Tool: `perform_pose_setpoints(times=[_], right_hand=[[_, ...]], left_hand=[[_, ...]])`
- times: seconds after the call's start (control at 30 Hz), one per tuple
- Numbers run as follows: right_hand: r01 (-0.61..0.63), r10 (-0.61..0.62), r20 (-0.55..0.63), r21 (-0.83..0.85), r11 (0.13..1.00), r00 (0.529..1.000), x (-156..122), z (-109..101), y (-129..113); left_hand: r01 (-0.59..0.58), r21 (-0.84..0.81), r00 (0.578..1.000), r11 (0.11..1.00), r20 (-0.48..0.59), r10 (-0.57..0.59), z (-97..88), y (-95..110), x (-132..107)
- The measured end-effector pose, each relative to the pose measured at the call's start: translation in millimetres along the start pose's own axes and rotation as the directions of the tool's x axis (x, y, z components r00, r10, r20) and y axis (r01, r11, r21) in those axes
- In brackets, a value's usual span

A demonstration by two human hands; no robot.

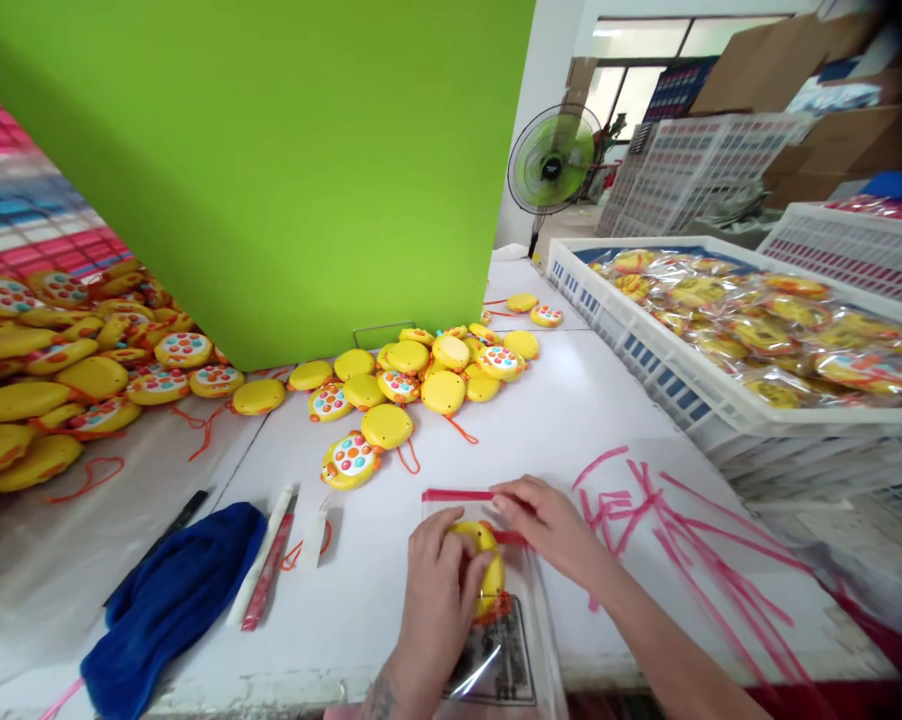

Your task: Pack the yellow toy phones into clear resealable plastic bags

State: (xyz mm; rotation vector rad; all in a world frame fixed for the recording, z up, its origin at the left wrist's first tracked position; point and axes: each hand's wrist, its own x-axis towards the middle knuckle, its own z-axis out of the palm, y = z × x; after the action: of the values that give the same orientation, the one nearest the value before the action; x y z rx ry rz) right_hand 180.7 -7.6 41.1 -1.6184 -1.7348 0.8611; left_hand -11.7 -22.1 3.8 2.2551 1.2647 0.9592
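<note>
A yellow toy (490, 572) is at the mouth of a clear bag (550, 640), low in the middle of the white table (571, 400). I cannot tell how much of the toy is inside the bag. The left hand (437, 575) has its thumb and fingers closed around the toy. The right hand (547, 520) pinches the bag by its top, where there are pink bands (458, 495). A dark printed card (512, 660) shows through the bag, just below the toy.

Right of the hands, lots of thin pink strips (691, 550) lie spread on the table. Left of the hands there is a small white tag (314, 540) with an orange string. Next to it are a red stick (267, 580) and a white stick (263, 555), side by side. A blue cloth (185, 590) lies beside them, and a black stick (177, 525) pokes out behind the cloth.

Past the hands is a bunch of yellow toys (386, 427), some with bright dots facing up. A big green board (308, 180) stands behind them. Far to the left is a large heap of the same toys (95, 380). On the right, a white crate (623, 320) holds many toys in shiny bags (766, 320). Far back are a fan (552, 165) and brown boxes (766, 65)
</note>
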Motion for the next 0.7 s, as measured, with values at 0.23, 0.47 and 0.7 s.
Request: perform_pose_setpoints(times=[0.23, 0.47, 0.7], right_hand=[[-0.111, 0.107, 0.091, 0.048, 0.993, 0.990, -13, 13, 8], [-0.037, 0.076, -0.124, 0.289, 0.957, 0.989, -10, 34, -12], [-0.023, 0.151, -0.208, 0.515, 0.857, 0.966, -19, 32, -21]], left_hand=[[0.089, -0.107, 0.995, 0.990, 0.064, -0.082, -3.3, 0, 5], [0.144, -0.229, 0.979, 0.963, 0.176, -0.104, -24.5, 19, 9], [0.366, -0.445, 0.912, 0.818, -0.002, -0.410, -37.1, 1, 2]])
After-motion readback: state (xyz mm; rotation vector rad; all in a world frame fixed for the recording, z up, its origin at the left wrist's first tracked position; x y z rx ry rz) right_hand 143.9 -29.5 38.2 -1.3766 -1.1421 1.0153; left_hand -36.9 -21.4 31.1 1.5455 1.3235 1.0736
